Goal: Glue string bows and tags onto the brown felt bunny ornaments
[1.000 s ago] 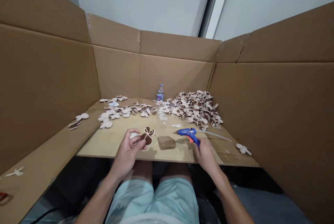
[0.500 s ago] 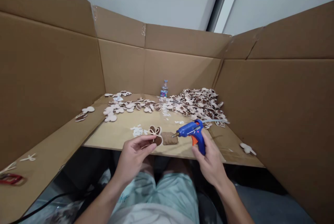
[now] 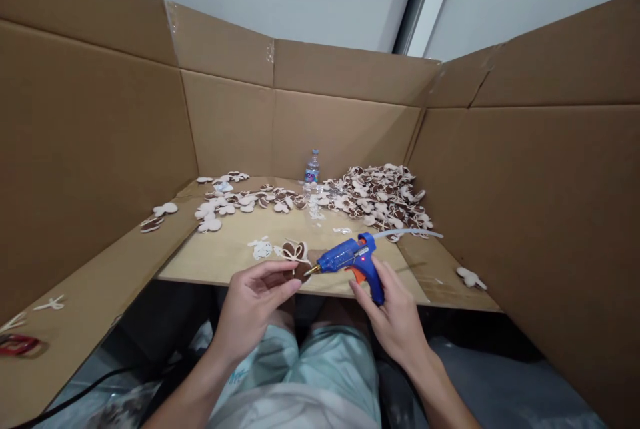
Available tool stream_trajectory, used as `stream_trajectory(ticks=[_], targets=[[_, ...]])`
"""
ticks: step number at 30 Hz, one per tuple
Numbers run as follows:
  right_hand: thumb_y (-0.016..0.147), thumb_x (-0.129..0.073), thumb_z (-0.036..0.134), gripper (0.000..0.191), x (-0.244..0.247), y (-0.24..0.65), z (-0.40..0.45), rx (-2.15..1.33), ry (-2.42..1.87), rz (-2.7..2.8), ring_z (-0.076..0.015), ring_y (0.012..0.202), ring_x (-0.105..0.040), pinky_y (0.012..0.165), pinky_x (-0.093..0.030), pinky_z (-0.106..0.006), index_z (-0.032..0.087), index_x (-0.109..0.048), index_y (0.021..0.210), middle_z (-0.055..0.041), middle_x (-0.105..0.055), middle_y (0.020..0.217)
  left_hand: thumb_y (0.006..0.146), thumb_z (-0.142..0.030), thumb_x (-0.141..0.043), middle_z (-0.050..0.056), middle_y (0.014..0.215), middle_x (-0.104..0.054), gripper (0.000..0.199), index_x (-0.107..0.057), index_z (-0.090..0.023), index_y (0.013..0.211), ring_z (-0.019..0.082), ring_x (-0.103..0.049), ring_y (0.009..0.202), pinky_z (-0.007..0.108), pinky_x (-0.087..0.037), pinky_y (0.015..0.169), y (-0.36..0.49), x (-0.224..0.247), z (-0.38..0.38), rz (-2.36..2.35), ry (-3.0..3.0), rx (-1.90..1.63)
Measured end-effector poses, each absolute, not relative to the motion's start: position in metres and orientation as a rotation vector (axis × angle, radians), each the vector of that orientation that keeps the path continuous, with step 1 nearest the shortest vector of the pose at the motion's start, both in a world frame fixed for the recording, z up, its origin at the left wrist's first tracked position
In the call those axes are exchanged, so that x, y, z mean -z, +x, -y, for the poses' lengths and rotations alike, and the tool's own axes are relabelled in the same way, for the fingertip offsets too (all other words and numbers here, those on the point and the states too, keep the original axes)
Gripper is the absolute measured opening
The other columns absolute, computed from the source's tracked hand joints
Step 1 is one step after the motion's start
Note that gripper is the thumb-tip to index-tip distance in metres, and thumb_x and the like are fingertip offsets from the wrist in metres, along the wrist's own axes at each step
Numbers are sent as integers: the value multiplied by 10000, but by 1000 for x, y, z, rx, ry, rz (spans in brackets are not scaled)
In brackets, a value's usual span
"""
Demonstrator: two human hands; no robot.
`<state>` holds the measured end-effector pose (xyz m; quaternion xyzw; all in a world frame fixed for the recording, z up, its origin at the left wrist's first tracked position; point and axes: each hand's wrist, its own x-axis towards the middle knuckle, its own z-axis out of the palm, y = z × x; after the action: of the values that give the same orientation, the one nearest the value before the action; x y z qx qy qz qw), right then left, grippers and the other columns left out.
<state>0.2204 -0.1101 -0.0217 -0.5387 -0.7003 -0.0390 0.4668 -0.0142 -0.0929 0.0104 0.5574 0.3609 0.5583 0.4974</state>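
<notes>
Between the thumb and fingers of my left hand point(image 3: 261, 297) is a small brown felt piece with a cream edge and a cream bow point(image 3: 297, 258). My right hand point(image 3: 395, 305) grips a blue glue gun point(image 3: 347, 257) by its handle, the fingers near the orange trigger. The gun's metal nozzle points left, at the felt piece, and appears to touch it or come very close. A clear glue stick point(image 3: 410, 233) sticks out of the gun's back. Behind the nozzle, a brown block is mostly hidden. White scraps point(image 3: 262, 249) lie just beyond my left hand.
A large heap of brown and cream felt pieces point(image 3: 385, 195) fills the back right, with a looser row point(image 3: 235, 202) to the left. A plastic bottle point(image 3: 313, 167) stands behind. Tall cardboard walls point(image 3: 345, 125) enclose the board point(image 3: 200, 259). A red tool point(image 3: 17, 344) lies far left.
My right hand has brought the glue gun left, so its nozzle is now at the felt piece. My left hand has stayed nearly still. The whole view has shifted slightly.
</notes>
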Motion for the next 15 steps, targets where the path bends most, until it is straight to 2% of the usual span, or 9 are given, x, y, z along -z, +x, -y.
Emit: stream_trajectory(ticks=[15], targets=[[911, -545, 359, 384, 20, 222, 114, 102, -1302, 1695, -244, 934, -662, 791, -553, -348, 133, -562, 1221, -146, -654, 1053, 723, -205, -781, 4, 919, -771, 186, -746, -224, 905, 143, -711, 875, 187, -558, 791, -17, -11, 96, -887, 1360, -1357]])
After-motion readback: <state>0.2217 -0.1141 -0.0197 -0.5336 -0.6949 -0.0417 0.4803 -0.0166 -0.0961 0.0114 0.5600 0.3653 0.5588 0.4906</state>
